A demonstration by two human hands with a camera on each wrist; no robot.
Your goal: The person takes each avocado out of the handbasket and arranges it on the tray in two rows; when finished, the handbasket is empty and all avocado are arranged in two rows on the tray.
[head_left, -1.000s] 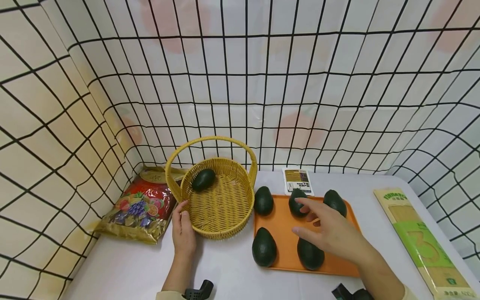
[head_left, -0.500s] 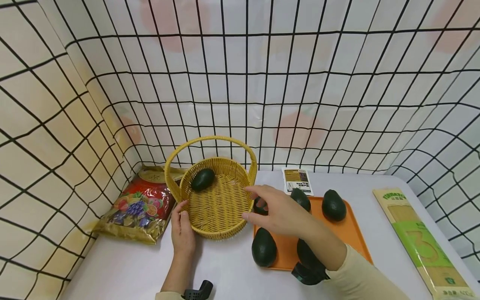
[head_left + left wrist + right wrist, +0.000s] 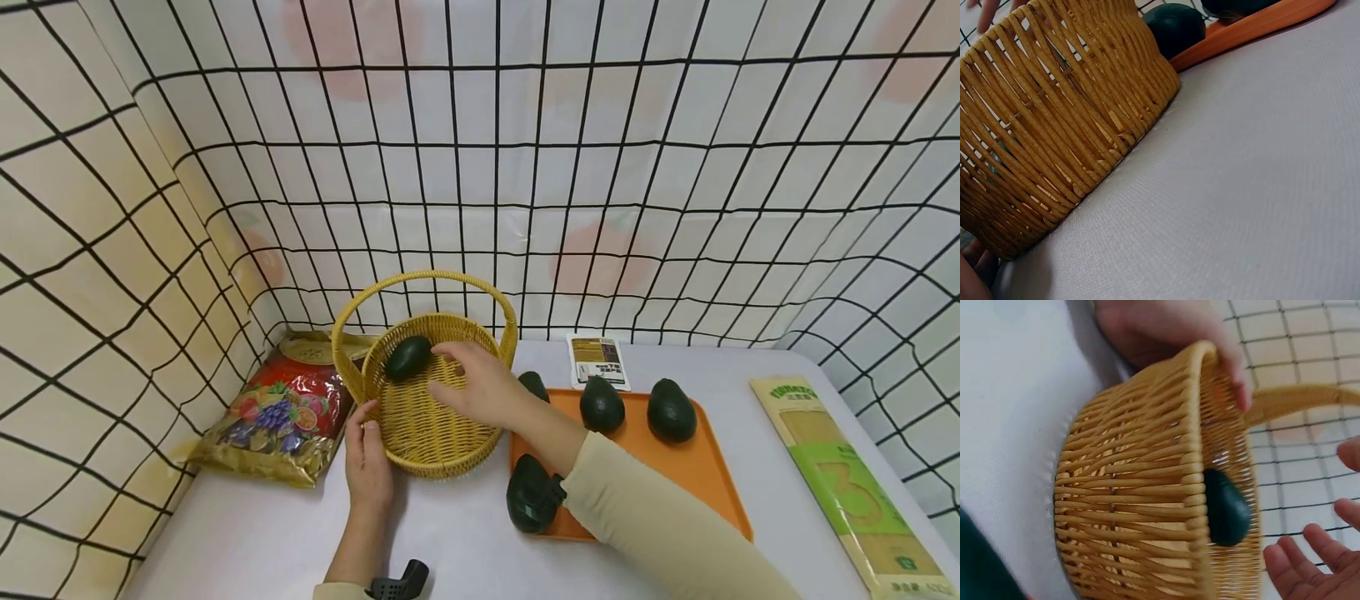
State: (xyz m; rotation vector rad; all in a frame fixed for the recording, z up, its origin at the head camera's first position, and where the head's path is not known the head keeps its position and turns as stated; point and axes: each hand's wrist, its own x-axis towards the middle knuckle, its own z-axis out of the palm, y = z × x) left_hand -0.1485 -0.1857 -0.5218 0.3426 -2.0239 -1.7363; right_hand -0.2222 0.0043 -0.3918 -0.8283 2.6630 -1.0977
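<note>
A yellow wicker basket [image 3: 438, 421] with a tall arched handle stands on the table. Inside, against its far left wall, lies one dark green avocado [image 3: 408, 358]. My left hand [image 3: 367, 471] holds the basket's left side, and in the right wrist view a finger hooks over the rim. Over the basket's opening hovers my right hand [image 3: 480, 385], fingers spread, a small gap from that avocado and holding nothing. An orange tray [image 3: 645, 462] at the right bears several avocados, among them one [image 3: 602, 404] at the back; my right forearm hides part of the tray.
Left of the basket lies a red and gold bag [image 3: 281, 417]. A small printed packet [image 3: 597, 361] sits behind the tray. Far right is a long green and yellow pasta pack [image 3: 847, 483]. Black grid mesh [image 3: 495, 208] surrounds the table.
My right hand has moved left from above the tray, past the basket's right rim, to over the basket. The left hand and the basket have stayed put.
</note>
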